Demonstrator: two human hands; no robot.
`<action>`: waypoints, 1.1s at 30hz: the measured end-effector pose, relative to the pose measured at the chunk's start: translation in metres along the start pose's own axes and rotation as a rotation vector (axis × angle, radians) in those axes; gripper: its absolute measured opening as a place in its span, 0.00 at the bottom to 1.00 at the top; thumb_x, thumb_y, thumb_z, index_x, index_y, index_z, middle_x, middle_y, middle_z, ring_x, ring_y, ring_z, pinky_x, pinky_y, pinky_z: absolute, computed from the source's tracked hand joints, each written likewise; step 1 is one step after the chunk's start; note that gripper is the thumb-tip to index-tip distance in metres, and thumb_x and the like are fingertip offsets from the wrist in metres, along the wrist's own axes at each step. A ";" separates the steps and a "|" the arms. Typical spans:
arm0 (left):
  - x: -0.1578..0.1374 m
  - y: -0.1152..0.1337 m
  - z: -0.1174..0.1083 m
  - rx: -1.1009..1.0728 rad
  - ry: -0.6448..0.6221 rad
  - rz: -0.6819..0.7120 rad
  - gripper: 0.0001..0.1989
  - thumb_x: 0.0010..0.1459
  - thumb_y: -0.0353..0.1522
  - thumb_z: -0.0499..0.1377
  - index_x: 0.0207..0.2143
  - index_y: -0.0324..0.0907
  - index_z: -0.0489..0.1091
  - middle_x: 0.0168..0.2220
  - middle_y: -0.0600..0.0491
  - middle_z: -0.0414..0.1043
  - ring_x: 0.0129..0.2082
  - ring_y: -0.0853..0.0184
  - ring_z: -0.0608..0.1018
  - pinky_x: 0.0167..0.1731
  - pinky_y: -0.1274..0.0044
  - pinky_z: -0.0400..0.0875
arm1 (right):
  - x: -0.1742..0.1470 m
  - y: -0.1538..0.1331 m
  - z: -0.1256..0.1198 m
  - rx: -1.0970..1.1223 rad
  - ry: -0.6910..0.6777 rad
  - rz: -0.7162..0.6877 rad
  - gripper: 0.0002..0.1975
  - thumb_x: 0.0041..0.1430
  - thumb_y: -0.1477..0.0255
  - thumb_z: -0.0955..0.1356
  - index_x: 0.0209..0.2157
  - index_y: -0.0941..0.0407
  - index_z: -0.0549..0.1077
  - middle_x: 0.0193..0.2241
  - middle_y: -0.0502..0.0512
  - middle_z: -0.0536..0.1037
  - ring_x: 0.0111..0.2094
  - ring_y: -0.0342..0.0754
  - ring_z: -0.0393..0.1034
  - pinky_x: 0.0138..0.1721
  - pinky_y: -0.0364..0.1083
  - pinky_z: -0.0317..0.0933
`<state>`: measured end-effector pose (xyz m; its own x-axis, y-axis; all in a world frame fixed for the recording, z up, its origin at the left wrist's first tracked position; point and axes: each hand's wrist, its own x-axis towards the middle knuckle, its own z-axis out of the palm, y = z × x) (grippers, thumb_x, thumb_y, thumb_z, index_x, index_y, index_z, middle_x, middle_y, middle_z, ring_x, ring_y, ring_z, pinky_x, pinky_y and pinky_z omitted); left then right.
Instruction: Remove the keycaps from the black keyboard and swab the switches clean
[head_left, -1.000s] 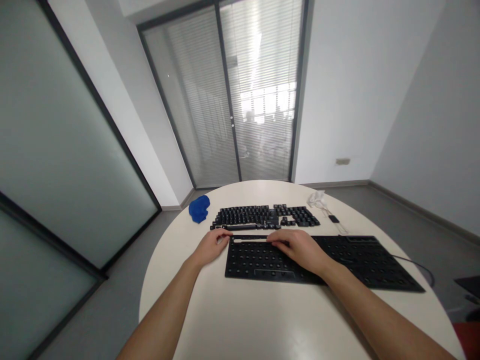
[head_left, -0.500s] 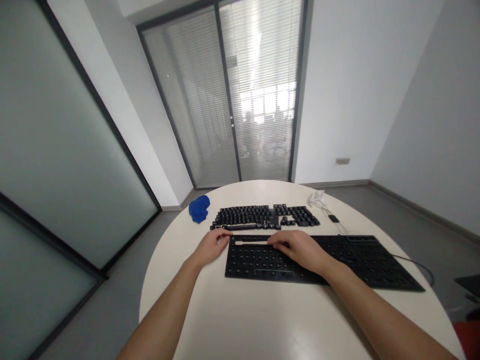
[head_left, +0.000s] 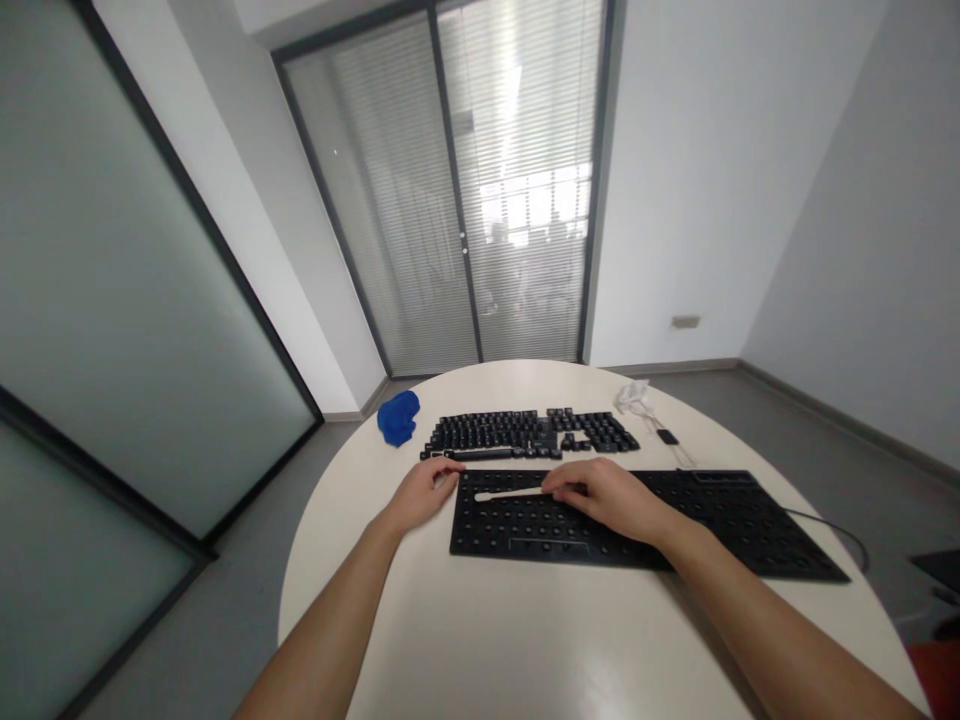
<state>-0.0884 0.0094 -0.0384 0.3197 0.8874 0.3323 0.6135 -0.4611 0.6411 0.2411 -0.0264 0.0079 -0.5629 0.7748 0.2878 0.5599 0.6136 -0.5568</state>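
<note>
A black keyboard base (head_left: 757, 520) with its keycaps off lies across the table in front of me. My left hand (head_left: 424, 492) is at its upper left corner, with thumb and fingers closed at the edge. Between the closed fingers of my right hand (head_left: 604, 497) is a slim white stick (head_left: 514, 493) with a wider tip, perhaps a small brush. The stick points left, and its tip is over the upper left rows of key sockets. Loose black keycaps (head_left: 487, 432) are laid out in keyboard order just beyond the base.
A blue lump (head_left: 397, 418), perhaps cloth or putty, sits at the table's far left. On the far right are a crumpled white tissue or bag (head_left: 634, 397) and a small black piece (head_left: 667, 437) by a wire. A cable (head_left: 832, 525) leaves the base on the right.
My right hand has shifted slightly right, and the stick's tip has dropped a little toward me, to a lower row of sockets. My left hand and the base have stayed put.
</note>
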 end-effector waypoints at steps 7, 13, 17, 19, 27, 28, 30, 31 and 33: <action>0.000 -0.002 0.001 -0.013 -0.001 -0.011 0.12 0.62 0.33 0.57 0.44 0.42 0.77 0.41 0.49 0.79 0.40 0.62 0.78 0.43 0.72 0.71 | -0.001 0.001 -0.001 0.013 -0.010 0.029 0.10 0.61 0.71 0.66 0.39 0.50 0.81 0.38 0.51 0.83 0.39 0.51 0.77 0.44 0.47 0.68; 0.000 -0.001 0.001 -0.016 0.002 -0.007 0.13 0.61 0.33 0.57 0.46 0.43 0.77 0.42 0.49 0.79 0.41 0.62 0.78 0.44 0.72 0.72 | -0.001 -0.001 -0.003 0.052 -0.033 0.024 0.10 0.61 0.70 0.66 0.39 0.50 0.81 0.38 0.51 0.83 0.38 0.50 0.77 0.44 0.47 0.68; 0.000 -0.001 0.000 -0.013 0.000 -0.002 0.13 0.62 0.33 0.57 0.46 0.43 0.77 0.42 0.49 0.79 0.41 0.61 0.78 0.45 0.71 0.71 | -0.002 -0.002 -0.004 0.060 -0.051 0.028 0.10 0.62 0.70 0.66 0.39 0.50 0.81 0.37 0.51 0.83 0.37 0.50 0.77 0.43 0.46 0.68; 0.000 -0.001 0.000 -0.010 -0.003 -0.004 0.13 0.62 0.33 0.57 0.46 0.43 0.77 0.42 0.49 0.79 0.41 0.61 0.78 0.45 0.71 0.71 | -0.002 -0.001 -0.004 0.052 -0.059 0.026 0.10 0.61 0.70 0.67 0.38 0.50 0.81 0.37 0.50 0.84 0.37 0.50 0.78 0.43 0.46 0.68; 0.000 -0.004 0.000 -0.009 0.006 0.001 0.13 0.61 0.32 0.57 0.46 0.43 0.77 0.42 0.49 0.79 0.40 0.61 0.78 0.44 0.71 0.71 | -0.002 -0.002 -0.007 0.013 -0.046 0.010 0.10 0.60 0.71 0.68 0.38 0.50 0.82 0.38 0.51 0.84 0.40 0.50 0.77 0.45 0.47 0.68; 0.000 -0.004 0.000 -0.008 0.006 0.000 0.13 0.62 0.32 0.57 0.46 0.43 0.77 0.41 0.49 0.79 0.40 0.62 0.78 0.44 0.71 0.71 | -0.002 -0.002 -0.007 0.010 -0.038 -0.001 0.10 0.60 0.71 0.68 0.38 0.50 0.82 0.38 0.51 0.84 0.40 0.50 0.77 0.45 0.47 0.68; -0.001 -0.004 0.000 -0.008 0.008 0.002 0.13 0.62 0.32 0.57 0.46 0.43 0.77 0.41 0.49 0.79 0.40 0.62 0.78 0.44 0.71 0.72 | -0.003 -0.001 -0.008 0.005 -0.022 -0.023 0.10 0.61 0.71 0.67 0.39 0.50 0.82 0.38 0.52 0.83 0.40 0.50 0.76 0.45 0.47 0.67; -0.001 -0.003 -0.001 -0.010 0.011 0.004 0.13 0.61 0.32 0.57 0.46 0.43 0.77 0.41 0.49 0.79 0.39 0.62 0.78 0.44 0.71 0.72 | -0.003 -0.001 -0.008 0.003 -0.016 -0.030 0.10 0.61 0.71 0.67 0.39 0.50 0.82 0.38 0.52 0.83 0.40 0.50 0.76 0.45 0.47 0.67; -0.001 -0.004 -0.001 -0.010 0.014 0.009 0.12 0.61 0.32 0.57 0.45 0.43 0.77 0.41 0.49 0.79 0.39 0.62 0.78 0.43 0.72 0.72 | -0.003 0.001 -0.008 0.000 -0.012 -0.035 0.10 0.60 0.72 0.68 0.39 0.49 0.82 0.38 0.52 0.83 0.40 0.49 0.76 0.45 0.46 0.67</action>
<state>-0.0913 0.0102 -0.0406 0.3148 0.8833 0.3474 0.6032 -0.4688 0.6452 0.2484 -0.0271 0.0132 -0.5895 0.7507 0.2982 0.5396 0.6406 -0.5463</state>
